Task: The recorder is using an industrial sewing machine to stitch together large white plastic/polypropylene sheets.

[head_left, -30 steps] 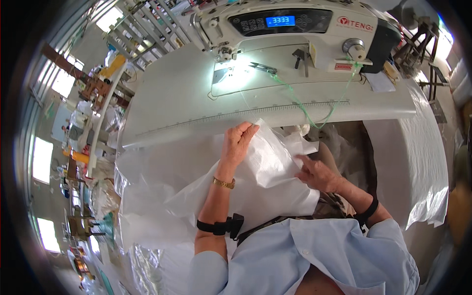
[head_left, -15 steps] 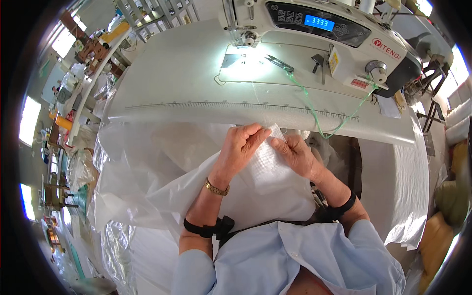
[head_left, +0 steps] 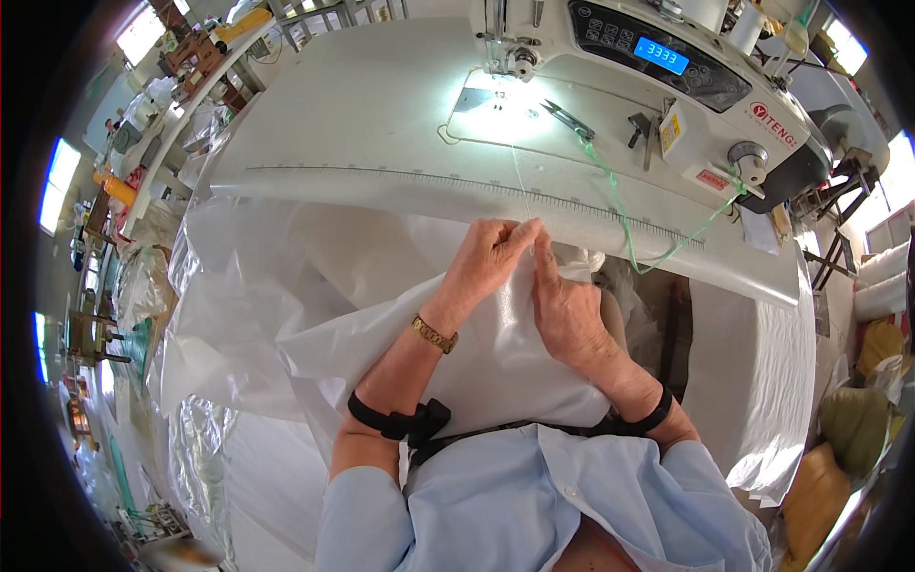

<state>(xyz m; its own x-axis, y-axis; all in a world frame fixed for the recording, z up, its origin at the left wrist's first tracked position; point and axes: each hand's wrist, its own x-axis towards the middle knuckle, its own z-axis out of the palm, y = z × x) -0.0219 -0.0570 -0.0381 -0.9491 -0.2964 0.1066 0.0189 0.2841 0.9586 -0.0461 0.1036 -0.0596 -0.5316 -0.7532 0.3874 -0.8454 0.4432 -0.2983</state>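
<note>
Pale bench (head_left: 353,114) carries, at one o'clock from the hands, one sewing machine (head_left: 729,122) with one lit display (head_left: 660,55), one red brand mark (head_left: 774,122) and two small labels, yellow (head_left: 672,132) and red (head_left: 712,179). One pair of snips (head_left: 567,119) lies toward twelve. At six o'clock of the bench, the left hand (head_left: 486,257) pinches the white sheet (head_left: 515,324). The right hand (head_left: 569,319) points its forefinger beside the left fingertips; whether it grips, I cannot tell.
</note>
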